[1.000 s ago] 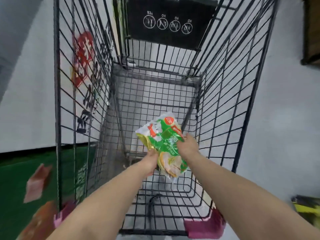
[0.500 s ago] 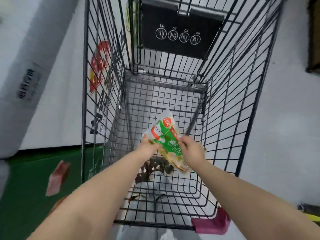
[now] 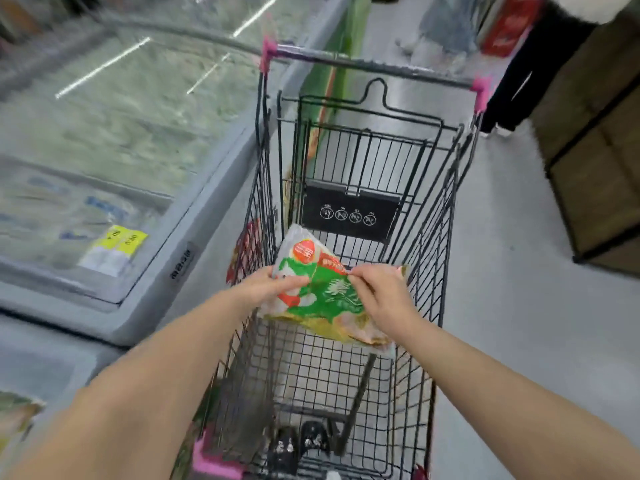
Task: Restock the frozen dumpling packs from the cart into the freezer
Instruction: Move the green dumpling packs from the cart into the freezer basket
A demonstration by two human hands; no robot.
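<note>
A green, white and red dumpling pack (image 3: pixel 322 296) is held over the black wire cart (image 3: pixel 446 209), above its rim height. My left hand (image 3: pixel 266 287) grips the pack's left edge and my right hand (image 3: pixel 379 294) pinches its upper right side. The cart's basket below the pack looks bare down to its mesh floor. The chest freezer (image 3: pixel 194 237) with sliding glass lids stands directly left of the cart; blurred packs and a yellow price tag (image 3: pixel 119 239) show under the glass.
A person in dark clothes (image 3: pixel 530 71) stands past the cart's far right corner. A brown shelf unit with black frame (image 3: pixel 595 168) lines the right side. Grey floor runs between cart and shelf. Another pack's corner (image 3: pixel 15 420) shows at the bottom left.
Both hands have lifted the pack from deep in the cart up to rim height. My view has swung up and left, bringing the freezer and the aisle into sight.
</note>
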